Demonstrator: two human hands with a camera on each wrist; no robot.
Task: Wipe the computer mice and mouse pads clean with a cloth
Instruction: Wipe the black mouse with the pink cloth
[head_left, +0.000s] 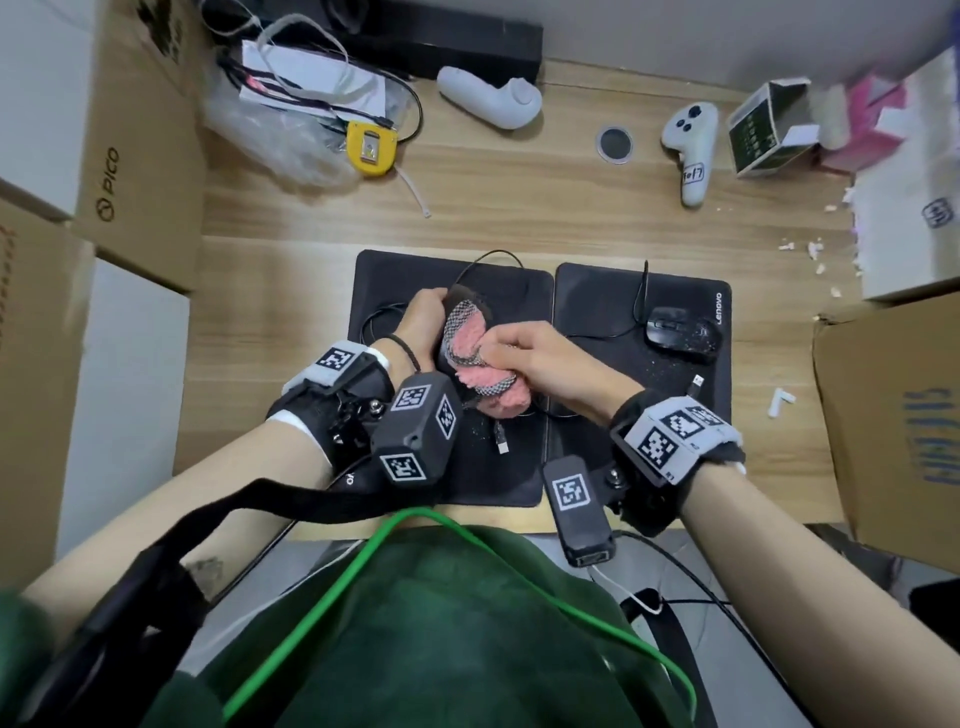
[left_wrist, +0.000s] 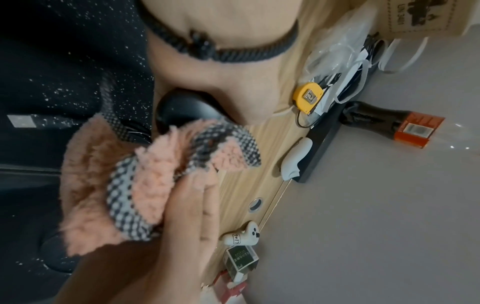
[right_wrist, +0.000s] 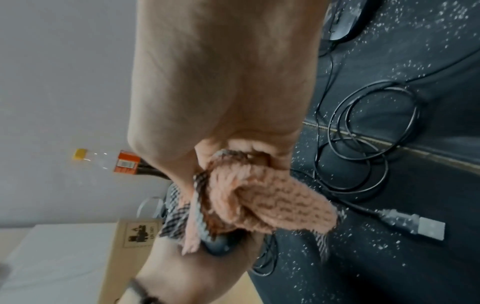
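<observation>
Two black mouse pads lie side by side on the desk, the left pad (head_left: 511, 291) and the right pad (head_left: 597, 306), both dusted with white specks. My left hand (head_left: 423, 322) grips a black wired mouse (head_left: 470, 301) lifted above the left pad. My right hand (head_left: 524, 351) holds a bunched pink cloth with a grey checked edge (head_left: 475, 340) pressed against that mouse. In the left wrist view the cloth (left_wrist: 145, 179) covers most of the mouse (left_wrist: 179, 111). A second black mouse (head_left: 681, 327), speckled white, sits on the right pad.
A coiled cable and USB plug (right_wrist: 418, 225) lie on the pads. Farther back are a yellow tape measure (head_left: 370, 146), two white controllers (head_left: 491, 96) (head_left: 691, 140), a small open box (head_left: 769, 130) and a plastic bag with cables. Cardboard boxes (head_left: 135, 130) stand at both sides.
</observation>
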